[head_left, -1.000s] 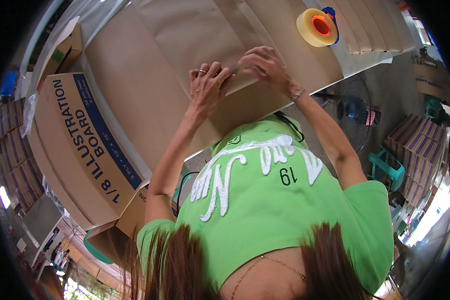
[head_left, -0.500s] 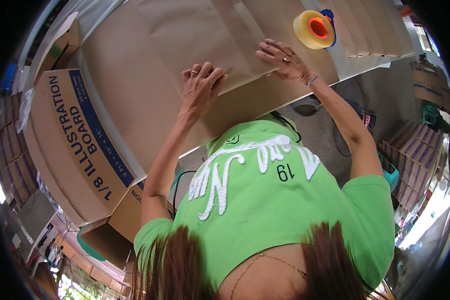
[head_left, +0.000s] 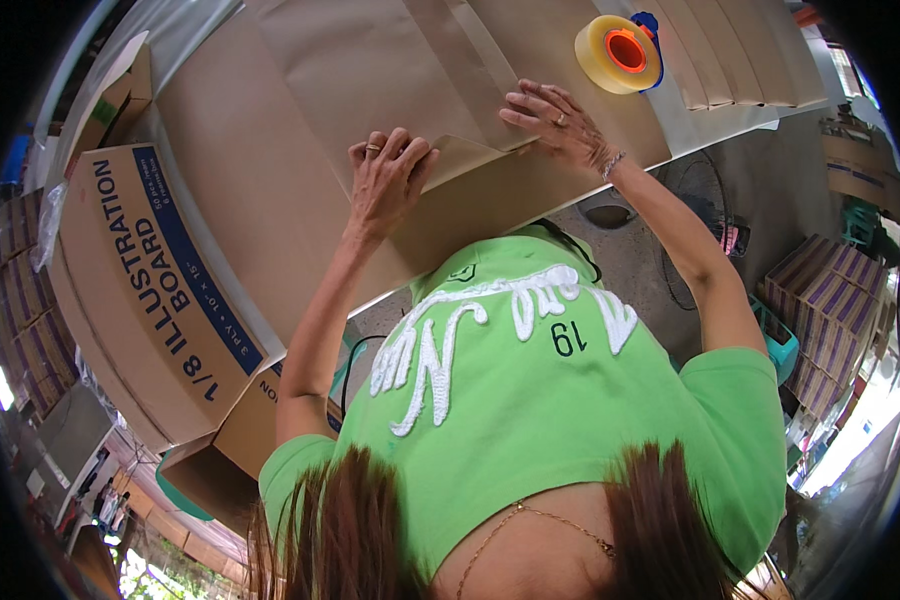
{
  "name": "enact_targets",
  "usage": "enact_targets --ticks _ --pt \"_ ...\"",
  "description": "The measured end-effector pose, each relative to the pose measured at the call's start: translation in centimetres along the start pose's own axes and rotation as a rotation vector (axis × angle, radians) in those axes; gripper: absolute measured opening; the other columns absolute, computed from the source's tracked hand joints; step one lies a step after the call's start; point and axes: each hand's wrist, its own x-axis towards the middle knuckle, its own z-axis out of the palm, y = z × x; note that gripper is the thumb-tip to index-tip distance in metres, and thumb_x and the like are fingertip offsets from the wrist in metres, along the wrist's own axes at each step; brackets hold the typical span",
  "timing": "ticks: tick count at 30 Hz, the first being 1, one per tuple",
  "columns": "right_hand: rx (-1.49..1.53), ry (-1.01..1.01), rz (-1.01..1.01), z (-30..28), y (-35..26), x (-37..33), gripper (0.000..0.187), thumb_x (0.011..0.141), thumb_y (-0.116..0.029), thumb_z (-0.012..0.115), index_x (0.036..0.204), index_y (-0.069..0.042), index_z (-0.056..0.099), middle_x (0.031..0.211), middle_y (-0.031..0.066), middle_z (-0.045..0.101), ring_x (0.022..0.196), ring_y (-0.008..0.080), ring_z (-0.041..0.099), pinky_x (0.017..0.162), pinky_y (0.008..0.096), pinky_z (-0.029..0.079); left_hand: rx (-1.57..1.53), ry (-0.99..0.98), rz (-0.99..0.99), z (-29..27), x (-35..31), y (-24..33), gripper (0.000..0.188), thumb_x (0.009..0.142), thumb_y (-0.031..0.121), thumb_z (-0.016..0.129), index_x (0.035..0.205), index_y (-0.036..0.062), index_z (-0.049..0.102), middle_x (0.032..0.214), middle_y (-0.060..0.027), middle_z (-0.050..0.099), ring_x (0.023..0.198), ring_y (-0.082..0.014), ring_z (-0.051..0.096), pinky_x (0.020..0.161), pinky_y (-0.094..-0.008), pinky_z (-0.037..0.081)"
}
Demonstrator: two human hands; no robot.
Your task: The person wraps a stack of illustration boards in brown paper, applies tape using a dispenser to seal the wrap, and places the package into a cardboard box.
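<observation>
A folded sheet of brown kraft paper [head_left: 370, 75] lies on a larger brown sheet [head_left: 250, 190] across the work table. My left hand [head_left: 385, 190] is at the folded sheet's near edge, its fingers curled over that edge, which lifts a little beside them. The fingertips and thumb are partly hidden. To its right, my right hand [head_left: 560, 127] rests on the folded sheet near its edge, fingers stretched out and slightly apart, holding nothing. Just beyond the right hand stands a roll of clear tape [head_left: 595, 55] with an orange core and a blue dispenser.
A large printed cardboard box [head_left: 160, 290] borders the table on the left, with an open smaller box [head_left: 230, 460] below it. At the far right of the table lies a stack of folded brown paper [head_left: 735, 55]. Striped bundles [head_left: 825, 315] stand on the right.
My left hand has shifted slightly left along the paper's edge, and the right hand slightly left too. The whole view has also shifted a little.
</observation>
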Motion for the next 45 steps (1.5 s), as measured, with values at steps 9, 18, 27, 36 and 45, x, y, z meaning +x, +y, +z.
enact_targets --ticks 9,18,27,36,45 --pt "-0.151 0.174 -0.137 2.9 2.3 -0.5 0.075 0.072 -0.047 0.073 0.14 -0.027 0.047 0.144 -0.0033 0.045 0.125 0.0217 0.044 0.111 0.0408 0.034 0.021 0.006 0.012 0.0 0.2 0.2 0.014 0.093 0.029 0.061 0.091 0.0147 0.061 0.09 -0.0025 0.053 0.092 -0.023 0.049 0.085 -0.0408 0.032" --pt "-0.296 0.193 -0.128 2.8 1.2 0.1 0.067 0.073 -0.061 0.067 0.128 -0.024 0.055 0.131 -0.0017 0.052 0.114 0.0197 0.048 0.102 0.0383 0.038 0.019 0.006 0.01 0.0 0.0 0.2 0.015 0.093 0.029 0.06 0.091 0.0145 0.06 0.09 -0.0022 0.053 0.093 -0.0226 0.05 0.085 -0.0411 0.032" --pt "-0.297 0.283 -0.074 2.2 -0.9 1.1 0.065 0.067 -0.063 0.072 0.114 -0.019 0.061 0.11 -0.0007 0.057 0.1 0.0161 0.056 0.095 0.0378 0.042 0.011 0.046 0.041 0.0 -0.1 0.3 0.013 0.094 0.026 0.061 0.093 0.0137 0.058 0.091 -0.0032 0.051 0.091 -0.023 0.05 0.083 -0.0404 0.032" --pt "-0.107 0.438 0.071 3.3 -3.5 3.9 0.04 0.072 -0.048 0.077 0.089 -0.014 0.063 0.089 -0.0012 0.059 0.086 0.0194 0.06 0.085 0.037 0.044 0.026 0.059 0.048 0.0 -0.1 0.5 0.013 0.095 0.026 0.059 0.095 0.0135 0.059 0.092 -0.0033 0.052 0.092 -0.0231 0.051 0.082 -0.0408 0.033" --pt "0.127 0.078 0.241 0.7 -5.3 7.2 0.034 0.084 -0.051 0.067 0.086 -0.017 0.063 0.079 -0.0045 0.059 0.086 0.0144 0.06 0.088 0.0338 0.037 0.015 0.052 0.05 -0.1 -0.4 0.3 0.015 0.095 0.028 0.058 0.099 0.0138 0.06 0.096 -0.0034 0.053 0.097 -0.0238 0.053 0.084 -0.0418 0.033"
